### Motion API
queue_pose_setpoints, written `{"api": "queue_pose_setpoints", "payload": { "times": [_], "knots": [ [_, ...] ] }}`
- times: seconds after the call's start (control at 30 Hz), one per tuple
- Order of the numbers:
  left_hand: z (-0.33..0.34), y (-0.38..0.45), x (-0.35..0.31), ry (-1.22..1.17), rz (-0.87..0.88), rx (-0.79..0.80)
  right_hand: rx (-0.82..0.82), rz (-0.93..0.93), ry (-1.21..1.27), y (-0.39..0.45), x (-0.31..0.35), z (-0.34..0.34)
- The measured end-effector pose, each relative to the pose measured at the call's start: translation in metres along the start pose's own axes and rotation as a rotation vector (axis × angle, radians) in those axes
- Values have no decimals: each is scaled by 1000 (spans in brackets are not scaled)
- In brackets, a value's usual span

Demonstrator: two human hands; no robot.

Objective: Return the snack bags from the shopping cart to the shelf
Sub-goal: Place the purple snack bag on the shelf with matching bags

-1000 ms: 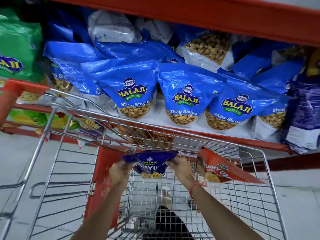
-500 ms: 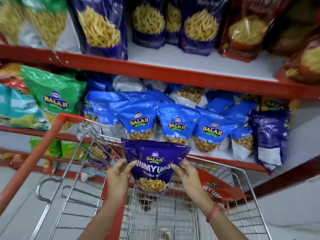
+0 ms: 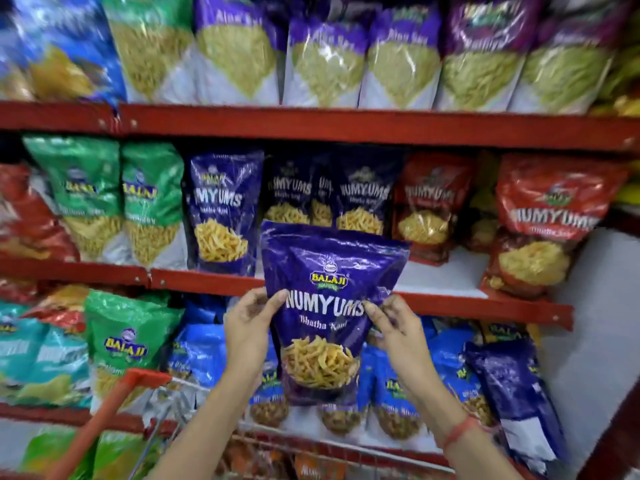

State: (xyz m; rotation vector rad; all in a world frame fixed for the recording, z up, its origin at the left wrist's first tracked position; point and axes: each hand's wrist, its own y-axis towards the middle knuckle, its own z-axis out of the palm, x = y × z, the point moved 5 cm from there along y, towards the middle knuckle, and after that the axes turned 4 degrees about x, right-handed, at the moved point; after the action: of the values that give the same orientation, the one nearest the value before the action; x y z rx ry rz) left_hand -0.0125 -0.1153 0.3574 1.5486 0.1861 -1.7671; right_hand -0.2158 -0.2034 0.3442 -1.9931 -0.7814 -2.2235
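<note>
Purple bag: a Balaji Numyums Bhatha Kari snack bag point(image 3: 329, 306), glossy foil, held upright with its label facing the camera, in the air in front of the middle shelf.
Grip: the left hand point(image 3: 247, 336) pinches the bag's left edge between thumb and fingers; the right hand point(image 3: 398, 336) does the same on the right edge. Both are closed on the bag at about mid-height, nothing else in them.
Just above and behind the grip: matching purple Numyums bags point(image 3: 225, 209) stand in a row on the middle shelf point(image 3: 207, 279), with a bare patch of shelf board up and to the right of the hands.
Right of that gap: red Numyums bags point(image 3: 550, 223).
Below the grip: blue Balaji bags point(image 3: 201, 348) on the lower shelf, and the shopping cart point(image 3: 114, 410), its red handle down-left of the hands.
Progress: this bag is out of the cart but not yet on the shelf. Placing it beside its purple kind appears to be the step in hand.
Left to do: orange packaging shows dimly through the cart wire at the bottom, so at least one more bag probably remains; the count cannot be told.
</note>
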Motion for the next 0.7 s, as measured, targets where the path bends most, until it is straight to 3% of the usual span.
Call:
{"api": "queue_pose_setpoints", "payload": {
  "times": [0.17, 0.37, 0.7],
  "knots": [
    [46, 53, -51, -123, 108, -18, -36, -102, 90, 53, 57, -9],
    [82, 127, -60, -207, 61, -11, -39, -175, 157, 120, 92, -15],
    [93, 215, -2, -251, -60, -140, -38, -116, 103, 223, 37, -9]
  ]
}}
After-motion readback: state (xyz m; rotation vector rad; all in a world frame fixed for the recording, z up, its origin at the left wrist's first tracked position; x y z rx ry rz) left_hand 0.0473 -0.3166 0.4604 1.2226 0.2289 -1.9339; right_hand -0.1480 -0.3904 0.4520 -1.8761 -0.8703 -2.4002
